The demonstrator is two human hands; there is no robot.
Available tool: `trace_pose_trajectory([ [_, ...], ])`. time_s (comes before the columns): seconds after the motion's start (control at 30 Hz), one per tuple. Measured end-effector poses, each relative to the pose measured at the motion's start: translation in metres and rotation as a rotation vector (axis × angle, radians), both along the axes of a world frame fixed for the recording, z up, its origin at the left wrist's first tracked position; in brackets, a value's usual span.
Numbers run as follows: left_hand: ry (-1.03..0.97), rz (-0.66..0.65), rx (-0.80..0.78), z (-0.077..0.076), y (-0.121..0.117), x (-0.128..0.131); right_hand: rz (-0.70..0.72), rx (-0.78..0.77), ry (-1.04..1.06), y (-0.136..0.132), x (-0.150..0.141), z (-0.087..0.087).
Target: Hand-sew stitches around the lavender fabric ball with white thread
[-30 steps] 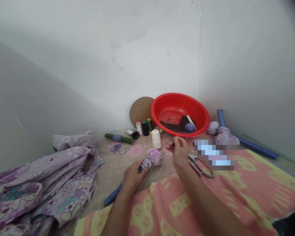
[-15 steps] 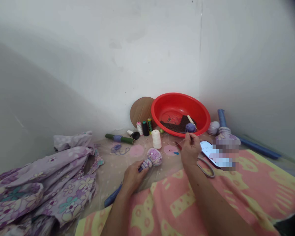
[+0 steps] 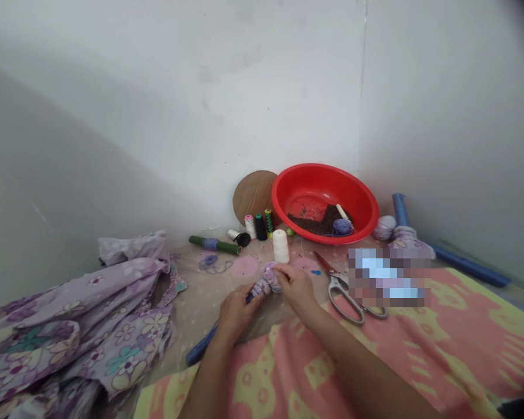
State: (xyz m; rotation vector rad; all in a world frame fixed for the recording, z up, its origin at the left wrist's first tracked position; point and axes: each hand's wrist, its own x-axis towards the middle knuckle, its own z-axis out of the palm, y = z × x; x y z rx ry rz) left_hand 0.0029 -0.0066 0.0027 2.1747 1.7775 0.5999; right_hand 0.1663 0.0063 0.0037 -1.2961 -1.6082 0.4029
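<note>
Head view, low surface by a pale wall. My left hand [image 3: 236, 311] is closed round a blue stick [image 3: 201, 347], at the neck below its cloth-covered ball [image 3: 271, 278]; the hand hides part of the stick. The ball lies between my two hands, tipped up and away from me, just short of the white thread cone [image 3: 281, 247]. My right hand [image 3: 294, 285] is at the ball's near right side, thumb and forefinger drawn together in a pinch against the cloth. Whether a thread sits in that pinch, I cannot tell.

Progress, as I judge it: flowered cloth covers the ball and is gathered narrow down the neck, so the covering looks done. The fastening seems unfinished, since my right fingers are at the cloth; how much binding is left, I cannot make out.

Nearby: scissors [image 3: 347, 305] lie unheld, right of my right hand. Loose flowered cloth [image 3: 126, 334] heaps to my left. Red basin [image 3: 317, 180] stands behind the cone, purple yarn [image 3: 343, 226] inside.
</note>
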Motion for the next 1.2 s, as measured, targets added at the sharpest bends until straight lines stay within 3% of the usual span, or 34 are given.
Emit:
trace_pose_trajectory([
  [0.1, 0.008, -0.004, 0.024, -0.003, 0.002, -0.002, 0.048, -0.157, -0.195, -0.005, -0.011, -0.005],
  [0.23, 0.016, 0.003, 0.048, -0.006, 0.005, -0.005, 0.049, -0.224, -0.294, -0.006, -0.011, -0.005],
  [1.2, 0.004, 0.028, -0.003, 0.002, 0.004, -0.004, 0.118, -0.228, -0.403, -0.005, -0.010, -0.007],
])
